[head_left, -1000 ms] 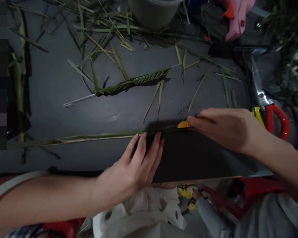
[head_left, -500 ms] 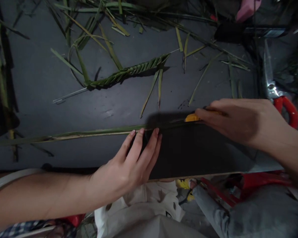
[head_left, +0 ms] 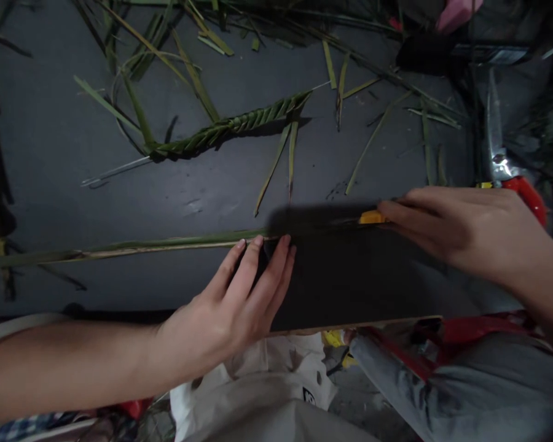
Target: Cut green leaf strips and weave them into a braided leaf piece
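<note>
A long green leaf strip (head_left: 166,244) lies across the dark grey table (head_left: 203,202), its right part lost in shadow. My left hand (head_left: 244,294) presses on it with outstretched, slightly parted fingertips. To the right, my right hand (head_left: 461,227) is closed around a yellow-handled utility knife (head_left: 372,217). The blade points left toward the leaf and is hard to make out in the dark. Above the strip rests a braided green leaf piece (head_left: 230,126) with thin wire ends sticking out.
Scissors with red handles (head_left: 528,195) lie beyond my right hand. Cut leaf scraps (head_left: 203,92) are scattered over the table, and a pink object (head_left: 458,13) sits at the top right. Below the table edge are a white bag (head_left: 258,399) and a grey-clothed leg (head_left: 502,380).
My right hand has slid a little to the right with the utility knife. The left hand stays pressed on the leaf strip. The whole view has shifted slightly.
</note>
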The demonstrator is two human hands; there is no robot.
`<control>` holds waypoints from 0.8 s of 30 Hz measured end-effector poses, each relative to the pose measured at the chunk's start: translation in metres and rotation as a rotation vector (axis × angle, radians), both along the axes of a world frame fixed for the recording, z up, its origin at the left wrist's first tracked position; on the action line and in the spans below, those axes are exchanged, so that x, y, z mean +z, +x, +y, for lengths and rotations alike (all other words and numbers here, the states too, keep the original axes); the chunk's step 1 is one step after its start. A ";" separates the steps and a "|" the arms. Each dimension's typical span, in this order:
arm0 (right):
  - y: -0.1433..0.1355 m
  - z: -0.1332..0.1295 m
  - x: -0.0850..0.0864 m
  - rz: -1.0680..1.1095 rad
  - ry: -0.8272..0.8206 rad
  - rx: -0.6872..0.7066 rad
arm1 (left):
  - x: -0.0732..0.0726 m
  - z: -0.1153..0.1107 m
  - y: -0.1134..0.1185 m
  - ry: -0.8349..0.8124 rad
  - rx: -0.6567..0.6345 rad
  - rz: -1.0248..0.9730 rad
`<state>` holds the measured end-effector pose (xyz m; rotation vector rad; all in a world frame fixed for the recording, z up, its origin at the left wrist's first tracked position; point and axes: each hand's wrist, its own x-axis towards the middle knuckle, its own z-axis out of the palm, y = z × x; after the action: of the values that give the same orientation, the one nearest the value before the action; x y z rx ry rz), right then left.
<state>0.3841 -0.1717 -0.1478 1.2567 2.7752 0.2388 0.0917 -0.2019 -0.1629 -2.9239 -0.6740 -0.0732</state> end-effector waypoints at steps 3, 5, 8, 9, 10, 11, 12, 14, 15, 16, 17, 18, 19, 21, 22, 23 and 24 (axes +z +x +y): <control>0.005 -0.002 0.001 -0.058 0.013 0.051 | 0.000 -0.002 0.000 0.018 0.019 -0.003; 0.010 -0.004 0.001 -0.105 -0.019 0.064 | 0.000 -0.003 0.000 0.027 0.001 0.022; 0.020 -0.008 -0.003 -0.102 -0.060 0.056 | -0.001 -0.005 0.000 0.036 0.004 0.055; 0.022 -0.009 -0.004 -0.100 -0.055 0.052 | -0.002 -0.005 0.001 0.037 0.025 0.059; 0.024 -0.011 -0.005 -0.105 -0.038 0.049 | -0.002 -0.006 0.001 0.036 0.047 0.061; 0.025 -0.012 -0.006 -0.115 -0.022 0.048 | -0.003 -0.007 0.001 0.035 0.063 0.058; 0.026 -0.013 -0.006 -0.123 -0.011 0.047 | -0.003 -0.007 0.001 0.037 0.069 0.051; 0.029 -0.015 -0.005 -0.126 -0.008 0.035 | -0.005 -0.008 0.001 0.050 0.066 0.028; 0.030 -0.016 -0.003 -0.113 -0.020 0.024 | -0.005 -0.008 0.001 0.062 0.064 0.015; 0.032 -0.015 -0.001 -0.094 -0.033 0.008 | -0.006 -0.008 0.001 0.073 0.059 0.004; 0.033 -0.014 0.001 -0.069 -0.043 -0.027 | -0.007 -0.008 0.001 0.080 0.053 -0.004; 0.033 -0.012 0.004 -0.043 -0.045 -0.078 | -0.007 -0.007 0.000 0.080 0.047 -0.008; 0.032 -0.009 0.007 -0.024 -0.037 -0.142 | -0.008 -0.007 0.000 0.074 0.042 -0.009; 0.023 -0.001 0.013 0.013 0.018 -0.277 | -0.008 -0.007 0.000 0.054 0.037 -0.007; 0.014 0.003 0.014 0.036 0.052 -0.321 | -0.008 -0.007 0.000 0.050 0.039 -0.008; 0.004 0.008 0.014 0.073 0.078 -0.340 | -0.008 -0.007 0.000 0.055 0.043 -0.012; -0.008 0.011 0.014 0.112 0.059 -0.316 | -0.008 -0.007 0.001 0.063 0.045 -0.016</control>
<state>0.3758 -0.1604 -0.1343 1.7475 2.6198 0.2335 0.0924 -0.2088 -0.1705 -2.8492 -0.7266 -0.1116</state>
